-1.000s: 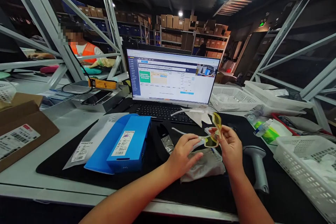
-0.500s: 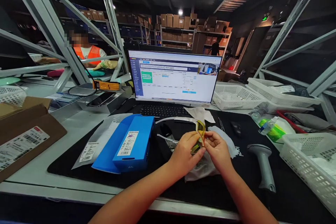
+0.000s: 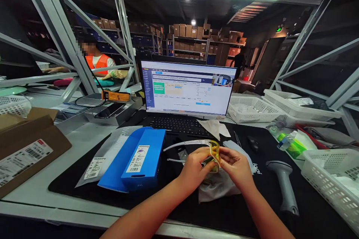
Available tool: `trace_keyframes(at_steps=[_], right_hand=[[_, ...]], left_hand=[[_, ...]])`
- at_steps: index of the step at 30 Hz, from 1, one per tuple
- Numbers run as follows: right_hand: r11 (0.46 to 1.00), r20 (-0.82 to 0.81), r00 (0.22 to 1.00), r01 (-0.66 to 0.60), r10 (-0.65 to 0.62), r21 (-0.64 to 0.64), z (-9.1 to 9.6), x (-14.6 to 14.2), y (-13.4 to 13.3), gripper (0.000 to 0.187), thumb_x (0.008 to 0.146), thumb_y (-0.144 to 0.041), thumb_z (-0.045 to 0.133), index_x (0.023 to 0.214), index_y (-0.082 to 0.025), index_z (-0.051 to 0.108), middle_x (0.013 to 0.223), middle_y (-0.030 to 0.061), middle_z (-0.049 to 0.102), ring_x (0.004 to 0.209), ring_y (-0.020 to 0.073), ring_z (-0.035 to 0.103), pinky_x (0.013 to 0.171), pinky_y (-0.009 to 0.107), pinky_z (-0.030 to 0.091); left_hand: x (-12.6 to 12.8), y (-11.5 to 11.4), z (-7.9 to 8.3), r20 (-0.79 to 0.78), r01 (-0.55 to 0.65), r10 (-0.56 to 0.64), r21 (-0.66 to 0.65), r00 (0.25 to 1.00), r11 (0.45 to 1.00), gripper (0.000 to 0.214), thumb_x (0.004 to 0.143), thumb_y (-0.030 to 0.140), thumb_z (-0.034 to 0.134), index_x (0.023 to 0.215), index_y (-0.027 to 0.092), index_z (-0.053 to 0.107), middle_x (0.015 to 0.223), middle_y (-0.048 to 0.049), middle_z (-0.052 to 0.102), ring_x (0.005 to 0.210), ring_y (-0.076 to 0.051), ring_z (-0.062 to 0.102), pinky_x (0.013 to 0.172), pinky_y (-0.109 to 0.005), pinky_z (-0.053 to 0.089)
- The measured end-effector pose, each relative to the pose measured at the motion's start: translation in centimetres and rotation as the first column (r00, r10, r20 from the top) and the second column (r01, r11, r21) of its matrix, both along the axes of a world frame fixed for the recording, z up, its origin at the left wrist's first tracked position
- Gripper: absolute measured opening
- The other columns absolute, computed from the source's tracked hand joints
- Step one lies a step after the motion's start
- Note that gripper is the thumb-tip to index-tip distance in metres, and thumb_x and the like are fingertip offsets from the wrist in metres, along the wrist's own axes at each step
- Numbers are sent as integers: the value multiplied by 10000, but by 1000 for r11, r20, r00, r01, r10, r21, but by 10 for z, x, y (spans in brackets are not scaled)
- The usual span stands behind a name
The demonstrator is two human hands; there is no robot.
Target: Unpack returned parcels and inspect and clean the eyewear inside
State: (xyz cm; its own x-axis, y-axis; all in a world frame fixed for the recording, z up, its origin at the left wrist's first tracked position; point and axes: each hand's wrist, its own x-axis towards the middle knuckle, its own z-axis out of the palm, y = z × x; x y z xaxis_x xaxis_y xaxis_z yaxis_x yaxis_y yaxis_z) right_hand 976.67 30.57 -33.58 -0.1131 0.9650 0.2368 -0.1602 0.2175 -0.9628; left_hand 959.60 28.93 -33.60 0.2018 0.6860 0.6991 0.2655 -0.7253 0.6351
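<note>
A pair of sunglasses (image 3: 214,151) with a yellow frame front and pale temples is held over the black desk mat (image 3: 176,201). My left hand (image 3: 193,166) grips the frame, fingers closed around its left part. On the other side, my right hand (image 3: 238,166) pinches the edge of the front. The temples point left, one above the other. Beneath both hands lies a crumpled grey cloth (image 3: 215,188), partly covered. To the left is an open blue box (image 3: 144,160) with a white label, beside a frosted plastic bag (image 3: 95,164).
A monitor (image 3: 187,91) and keyboard (image 3: 174,124) stand behind my hands. Right are a mouse (image 3: 253,143), a grey scanner (image 3: 284,183) and a white basket (image 3: 331,179). An open cardboard box (image 3: 36,149) sits left. A person in an orange vest (image 3: 98,65) works beyond the frame.
The sunglasses have turned in my hands, so more of the yellow front shows between them. The whole view has shifted slightly; the box and scanner stay in place on the mat.
</note>
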Motion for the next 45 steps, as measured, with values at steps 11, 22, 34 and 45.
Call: trace_keyframes(at_steps=[11,22,34,45], right_hand=[[998,51,997,48,-51,48,7,4,-5,419,480,-346,972,834,-210,795,855,98,795,795,307,774,800,429,658],[860,265,919,131,-292,494,9,12,0,259,686,-293,851,942,-314,820,960,58,787,895,263,748,825,409,637],[756,401,869,-50,-289,653,9,20,0,408,733,-145,771,1102,-319,774,1056,23,782,989,266,752,974,454,595],[668,467,823,-150,-325,729,13,32,2,347,762,-168,750,1090,-282,765,1048,17,786,1047,280,730,950,406,612]], left_hand=[[1,-1,-4,52,14,-12,-33,999,999,221,818,191,771,1034,237,766,1058,-39,778,1005,-203,707,912,-329,556],[0,3,-1,67,76,-68,-135,995,988,295,842,338,738,1101,196,732,1171,-95,719,1073,-235,672,953,-367,530],[-5,18,-5,131,119,-126,60,983,991,315,765,366,827,1008,177,762,1036,-97,764,944,-208,723,864,-327,584],[-1,7,-4,84,113,-121,89,989,990,260,816,253,775,1059,164,768,1074,-109,757,988,-201,719,893,-304,582]])
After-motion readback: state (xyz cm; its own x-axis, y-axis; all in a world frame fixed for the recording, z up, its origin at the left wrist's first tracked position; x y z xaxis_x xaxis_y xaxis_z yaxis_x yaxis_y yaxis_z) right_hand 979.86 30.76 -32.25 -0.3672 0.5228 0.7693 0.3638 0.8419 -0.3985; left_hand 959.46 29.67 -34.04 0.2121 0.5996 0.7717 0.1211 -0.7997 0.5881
